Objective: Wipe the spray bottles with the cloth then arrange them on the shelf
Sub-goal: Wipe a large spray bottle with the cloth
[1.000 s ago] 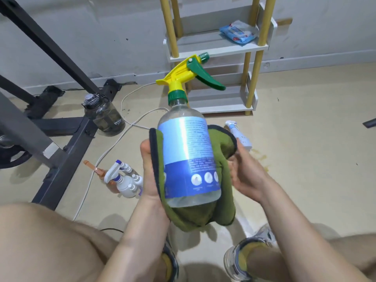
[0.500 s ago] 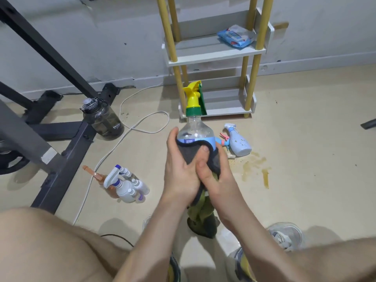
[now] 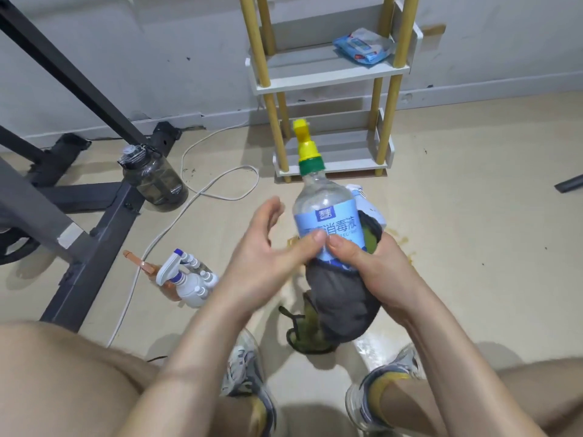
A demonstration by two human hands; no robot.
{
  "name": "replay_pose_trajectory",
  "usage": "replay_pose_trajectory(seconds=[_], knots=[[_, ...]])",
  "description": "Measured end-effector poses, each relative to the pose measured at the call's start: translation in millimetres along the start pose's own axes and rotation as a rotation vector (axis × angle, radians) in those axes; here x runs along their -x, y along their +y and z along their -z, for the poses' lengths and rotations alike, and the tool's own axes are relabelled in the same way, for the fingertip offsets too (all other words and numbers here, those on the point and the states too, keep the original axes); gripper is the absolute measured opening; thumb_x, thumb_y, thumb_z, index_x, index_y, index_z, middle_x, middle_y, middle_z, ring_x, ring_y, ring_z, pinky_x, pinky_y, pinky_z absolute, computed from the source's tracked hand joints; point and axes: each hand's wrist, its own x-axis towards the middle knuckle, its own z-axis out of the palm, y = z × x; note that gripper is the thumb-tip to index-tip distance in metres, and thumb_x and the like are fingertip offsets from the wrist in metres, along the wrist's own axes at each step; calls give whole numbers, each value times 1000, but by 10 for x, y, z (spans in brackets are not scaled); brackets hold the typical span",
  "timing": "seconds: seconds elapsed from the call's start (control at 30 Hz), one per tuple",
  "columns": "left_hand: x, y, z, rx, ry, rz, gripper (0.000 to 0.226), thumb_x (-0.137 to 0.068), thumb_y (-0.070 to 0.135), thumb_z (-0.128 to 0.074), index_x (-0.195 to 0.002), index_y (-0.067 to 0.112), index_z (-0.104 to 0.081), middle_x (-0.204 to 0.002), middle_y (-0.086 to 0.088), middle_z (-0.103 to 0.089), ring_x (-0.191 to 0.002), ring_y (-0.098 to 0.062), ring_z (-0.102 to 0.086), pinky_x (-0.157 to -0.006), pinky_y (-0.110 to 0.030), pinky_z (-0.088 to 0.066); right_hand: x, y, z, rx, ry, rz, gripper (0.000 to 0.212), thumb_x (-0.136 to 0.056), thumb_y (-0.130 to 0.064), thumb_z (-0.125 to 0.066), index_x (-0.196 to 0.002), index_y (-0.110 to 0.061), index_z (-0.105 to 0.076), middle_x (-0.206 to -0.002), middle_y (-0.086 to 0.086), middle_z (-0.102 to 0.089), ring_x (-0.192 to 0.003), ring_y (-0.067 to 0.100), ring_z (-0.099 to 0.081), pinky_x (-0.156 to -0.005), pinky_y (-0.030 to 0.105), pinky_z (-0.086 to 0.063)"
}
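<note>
A clear spray bottle (image 3: 325, 216) with a pale blue label and a yellow-and-green trigger head stands upright in front of me. A grey-and-green cloth (image 3: 340, 310) wraps its lower half and hangs below. My right hand (image 3: 372, 269) grips the bottle through the cloth, thumb on the label. My left hand (image 3: 265, 257) is to the left of the bottle, fingers spread, with only its thumb tip touching the label. The white shelf (image 3: 328, 74) with yellow posts stands against the wall beyond.
Several small spray bottles (image 3: 186, 275) lie on the floor at the left, and a white one (image 3: 362, 200) lies behind the held bottle. A dark water jug (image 3: 154, 181), a white cable (image 3: 202, 190) and a black metal frame (image 3: 79, 216) are on the left. A blue wipes pack (image 3: 362, 45) lies on the shelf.
My left hand has let go of the cloth-wrapped bottle and opened out to the left. The cloth has slid down the bottle, and the label shows again.
</note>
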Motion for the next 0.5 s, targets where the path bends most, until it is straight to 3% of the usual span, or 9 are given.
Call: replay_pose_trajectory(seconds=[0.07, 0.13, 0.17, 0.27, 0.37, 0.43, 0.5], knots=[[-132, 89, 26, 233, -118, 1, 68, -69, 36, -77, -129, 9, -58, -124, -9, -68, -109, -15, -65, -93, -27, -53, 20, -59, -28, 104, -82, 58, 27, -79, -33, -71, -105, -35, -71, -105, -4, -75, -102, 17, -70, -89, 31, -56], [-204, 119, -41, 344, -65, 33, 42, -73, 26, -73, -108, 3, -68, -100, -16, -74, -88, -24, -71, -80, -33, -58, 41, -124, -95, 254, -30, 113, 15, -81, -48, -67, -96, -51, -67, -100, -14, -74, -100, 9, -69, -92, 32, -54], [-204, 123, -64, 395, -6, 31, 37, -72, 24, -75, -102, 3, -70, -94, -15, -75, -82, -25, -72, -74, -32, -59, 41, -137, -109, 368, -4, 117, 23, -80, -61, -62, -98, -47, -67, -99, -14, -74, -99, 6, -68, -93, 36, -53], [-158, 70, -152, 543, 127, -6, 33, -68, 20, -82, -94, 5, -68, -81, -9, -74, -71, -21, -71, -64, -28, -57, 59, -251, -103, 636, -9, 10, 75, -72, -88, -44, -98, -23, -71, -92, -8, -70, -93, 4, -64, -94, 39, -51], [-150, 76, -264, 613, 217, -39, 25, -78, 18, -71, -98, 5, -63, -72, -2, -73, -65, -15, -70, -61, -26, -55, 67, -339, 35, 710, -6, -153, 72, -71, -84, -46, -86, -17, -68, -79, -9, -72, -77, 6, -66, -79, 33, -53], [-210, 86, -228, 641, 327, -58, 20, -85, 13, -70, -103, 6, -62, -77, 0, -73, -69, -13, -69, -67, -29, -57, 121, -389, 133, 738, -12, -215, 72, -73, -78, -55, -77, -7, -64, -63, -7, -63, -57, 10, -57, -62, 31, -45], [-297, 68, -77, 617, 452, -89, 23, -85, 15, -74, -104, 11, -63, -85, 2, -71, -76, -13, -69, -76, -33, -57, 165, -379, 230, 499, 77, -205, 71, -70, -73, -65, -69, -1, -65, -60, 2, -57, -55, 14, -51, -59, 32, -41]])
